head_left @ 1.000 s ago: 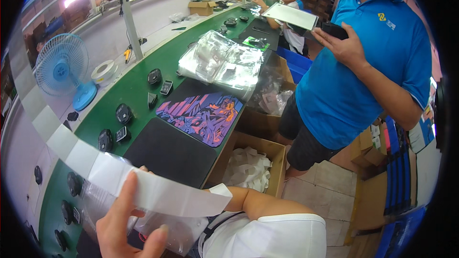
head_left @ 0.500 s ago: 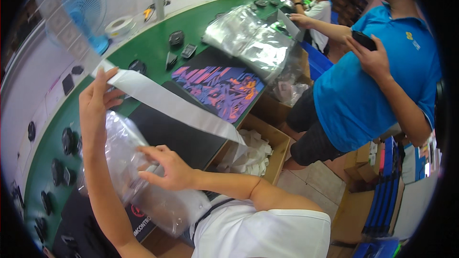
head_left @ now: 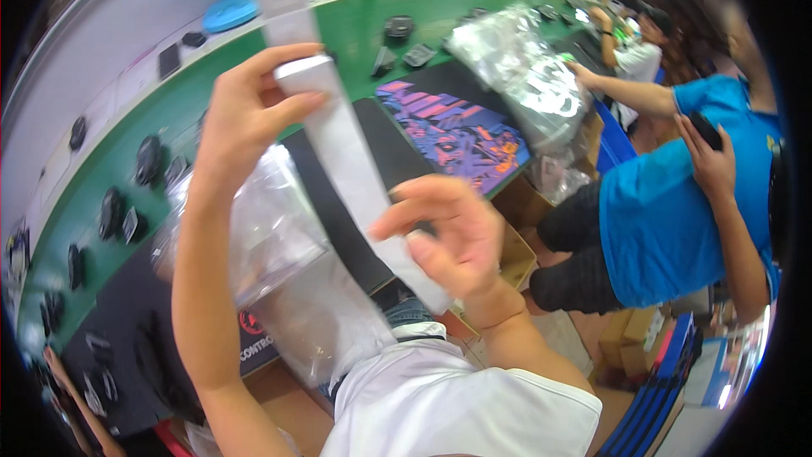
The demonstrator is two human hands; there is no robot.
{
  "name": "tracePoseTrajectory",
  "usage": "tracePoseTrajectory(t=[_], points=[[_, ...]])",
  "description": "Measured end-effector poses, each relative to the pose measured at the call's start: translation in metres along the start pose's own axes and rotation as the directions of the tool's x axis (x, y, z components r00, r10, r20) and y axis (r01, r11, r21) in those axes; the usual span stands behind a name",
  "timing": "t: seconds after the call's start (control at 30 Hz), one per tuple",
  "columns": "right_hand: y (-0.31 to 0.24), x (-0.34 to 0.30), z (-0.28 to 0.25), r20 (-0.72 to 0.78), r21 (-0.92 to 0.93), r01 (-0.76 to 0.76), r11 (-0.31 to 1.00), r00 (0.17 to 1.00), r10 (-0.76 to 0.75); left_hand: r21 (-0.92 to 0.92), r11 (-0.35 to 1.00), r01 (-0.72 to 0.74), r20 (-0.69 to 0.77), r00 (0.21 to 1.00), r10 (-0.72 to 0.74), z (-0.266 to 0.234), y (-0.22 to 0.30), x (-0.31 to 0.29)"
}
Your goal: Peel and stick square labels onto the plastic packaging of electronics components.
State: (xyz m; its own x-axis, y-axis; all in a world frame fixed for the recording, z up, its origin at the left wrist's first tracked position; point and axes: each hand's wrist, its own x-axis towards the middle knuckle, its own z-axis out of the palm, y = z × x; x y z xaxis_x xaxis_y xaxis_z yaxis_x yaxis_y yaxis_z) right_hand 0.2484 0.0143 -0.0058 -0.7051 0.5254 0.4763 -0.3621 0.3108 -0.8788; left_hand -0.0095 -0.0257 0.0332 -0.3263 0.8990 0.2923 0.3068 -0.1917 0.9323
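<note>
A long white paper strip [head_left: 342, 148], which looks like label backing, bends over the fingers of my left hand [head_left: 254, 106]. Thumb and fingers pinch it there; beyond the bend a paler length with squarish labels runs up toward the fan. My right hand [head_left: 452, 233] is over the strip's lower part, slightly blurred, thumb and fingers curved but apart. Whether it touches the paper I cannot tell. Clear plastic bags [head_left: 262, 228] lie below and between my forearms, over the table edge. Under the strip are plain black mats [head_left: 381, 140], beside a mat with a purple and orange pattern [head_left: 457, 140].
Several small black devices [head_left: 148, 161] line the green table [head_left: 245, 55]. A blue fan [head_left: 228, 8] stands at the back. On the right a person in a blue shirt [head_left: 660, 203] holds a black object [head_left: 706, 131] near shiny plastic bags [head_left: 524, 76]. Another person sits farther off.
The view has shifted. My right hand has gone from above the plastic bags to the strip. My left hand now pinches the strip at a sharper bend, its lower length hanging closer to my body.
</note>
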Motion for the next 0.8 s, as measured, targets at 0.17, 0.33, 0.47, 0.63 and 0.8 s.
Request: tracePoseTrajectory(t=[0.17, 0.33, 0.47, 0.63, 0.8], points=[[0.010, 0.042, -0.026, -0.110, -0.192, 0.151, 0.970, 0.979, -0.174, -0.067, 0.995, -0.072, 0.056, 0.996, 0.075, 0.007, -0.004, 0.002], [0.010, 0.090, -0.025, -0.123, -0.369, 0.197, 0.908, 0.958, -0.258, 0.044, 0.999, -0.014, 0.055, 0.998, 0.012, 0.009, -0.003, 0.001], [0.010, 0.104, -0.017, -0.041, -0.486, 0.287, 0.826, 0.936, -0.349, 0.163, 0.986, -0.040, 0.085, 0.996, 0.026, 0.006, -0.007, 0.000], [0.012, 0.098, -0.019, -0.105, -0.492, 0.130, 0.861, 0.973, -0.207, 0.342, 0.931, -0.128, 0.188, 0.980, 0.065, 0.011, 0.000, -0.004], [0.019, 0.089, -0.023, -0.173, -0.420, 0.196, 0.886, 0.941, -0.290, 0.448, 0.887, -0.115, 0.249, 0.969, 0.000, 0.004, -0.004, 0.000]])
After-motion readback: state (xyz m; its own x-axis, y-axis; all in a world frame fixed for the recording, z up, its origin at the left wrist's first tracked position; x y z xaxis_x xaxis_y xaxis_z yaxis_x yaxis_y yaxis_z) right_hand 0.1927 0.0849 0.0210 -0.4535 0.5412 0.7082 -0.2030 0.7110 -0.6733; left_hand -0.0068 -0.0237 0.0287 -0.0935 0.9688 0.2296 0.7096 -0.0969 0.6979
